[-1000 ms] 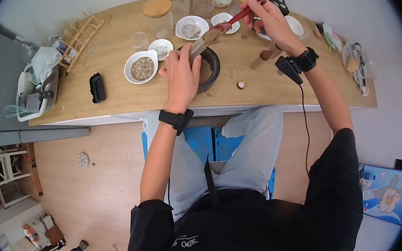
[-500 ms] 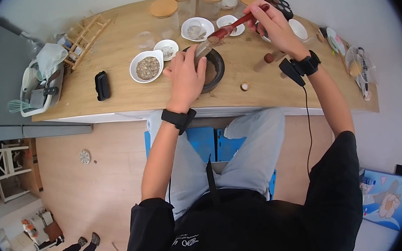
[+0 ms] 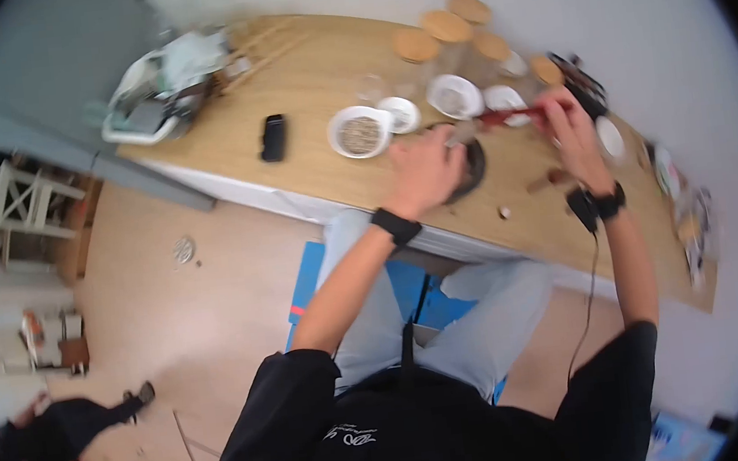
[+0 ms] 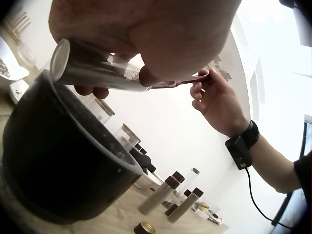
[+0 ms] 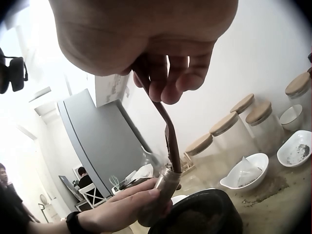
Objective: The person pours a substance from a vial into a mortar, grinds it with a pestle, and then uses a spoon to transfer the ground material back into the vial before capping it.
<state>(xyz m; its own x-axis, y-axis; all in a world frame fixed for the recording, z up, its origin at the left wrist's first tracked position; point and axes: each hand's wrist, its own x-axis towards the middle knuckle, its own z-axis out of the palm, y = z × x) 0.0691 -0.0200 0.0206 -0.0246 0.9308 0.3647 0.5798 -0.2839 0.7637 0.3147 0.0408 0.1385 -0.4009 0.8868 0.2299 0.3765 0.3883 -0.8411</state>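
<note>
My left hand [image 3: 424, 171] grips a clear glass vial [image 4: 92, 70], held tilted over a dark round bowl [image 4: 58, 161] like a mortar. Brown powder shows inside that bowl in the right wrist view. Pinched by its handle in my right hand [image 3: 578, 144] is a dark red spoon [image 5: 169, 134]. Its scoop end sits in the mouth of the vial, and the palm hides the handle's end in the right wrist view. Two filled tubes with brown caps [image 4: 163, 192] stand on the table beyond the bowl, near a small round cap [image 4: 145, 227].
A white bowl of grains [image 3: 334, 138] stands left of the dark bowl, with smaller white dishes [image 3: 400, 126] behind. Wood-lidded jars [image 5: 224, 134] line the wall. A black case [image 3: 273, 139] and a tub of utensils [image 3: 130, 134] are further left. A person [image 3: 66, 433] is in the room behind.
The head view has turned, shifting the table rightward and tilting it. The spoon, heaped with brown powder above the vial's mouth earlier, now has its scoop in the mouth. Both hands keep their holds.
</note>
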